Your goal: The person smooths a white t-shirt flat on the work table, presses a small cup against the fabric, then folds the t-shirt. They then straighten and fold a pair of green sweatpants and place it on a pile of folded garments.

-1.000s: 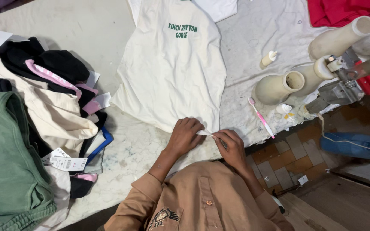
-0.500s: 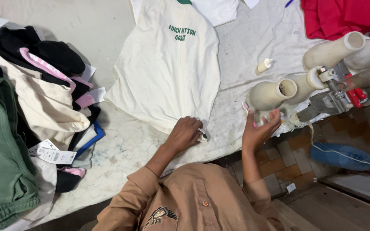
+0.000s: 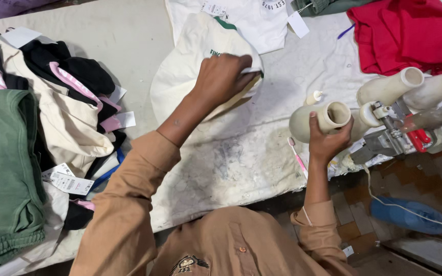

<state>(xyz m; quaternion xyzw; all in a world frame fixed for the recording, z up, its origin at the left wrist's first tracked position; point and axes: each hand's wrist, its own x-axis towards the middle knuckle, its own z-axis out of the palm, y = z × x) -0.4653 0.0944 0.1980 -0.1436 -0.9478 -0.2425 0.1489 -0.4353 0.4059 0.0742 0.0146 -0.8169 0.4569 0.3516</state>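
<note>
Gripping cream t-shirt [image 3: 182, 76] folded over on desk [image 3: 231, 163], left hand [image 3: 223, 76] fingers closed on it; right hand [image 3: 328, 140] fingers wrapping cream cone tube [image 3: 313, 120].

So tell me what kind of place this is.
Probably a garment finishing or spot-cleaning workroom: piles of tagged clothes on a stained padded table, and the right hand on a cream tube-shaped form at the table edge.

Cream T-shirt [image 3: 190, 71] under left hand [image 3: 221, 76] was soft matt knit cloth, rumpled. Table [image 3: 221, 168] cover was worn whitish cloth, stained grey, rough-looking. Cream tube form [image 3: 315, 120] gripped by right hand [image 3: 328, 140] looked smooth, matt, hard plastic or ceramic, cannot tell. At 9 o'clock, green garment [image 3: 3, 168] was thick matt fleece; paper tags [image 3: 67, 180] looked smooth. Pink toothbrush [image 3: 297, 158] was glossy plastic.
</note>
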